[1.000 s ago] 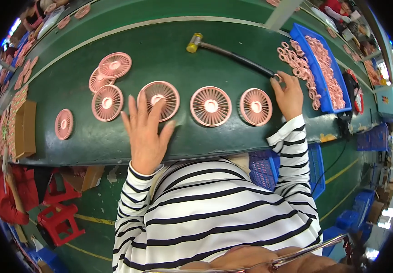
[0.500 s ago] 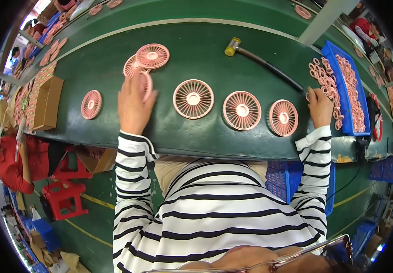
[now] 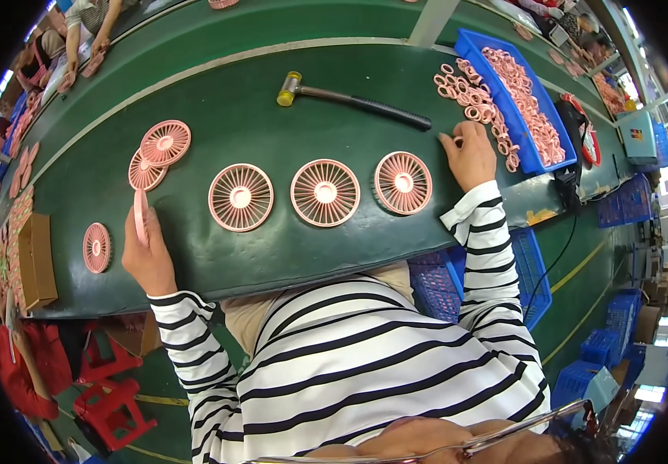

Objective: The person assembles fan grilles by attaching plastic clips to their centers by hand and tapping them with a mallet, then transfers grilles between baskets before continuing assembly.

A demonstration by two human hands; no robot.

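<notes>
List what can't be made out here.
Head view:
Pink disc in the left hand: edge-on, spokes hidden by its rim.
Right hand: its back hides the palm.
Lower overlapped disc: partly covered by the upper disc.
Rings in the blue tray: too small and heaped to count.

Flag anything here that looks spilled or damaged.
Pink rings lie loose beside the blue bin, looking spilled, though perhaps set out on purpose. Nearby, the table has a yellowish patch on its front edge, possibly worn.

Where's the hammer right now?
Head view: the hammer lies upper middle on the green table, beyond three pink grilles, handle end near the right hand.
</notes>
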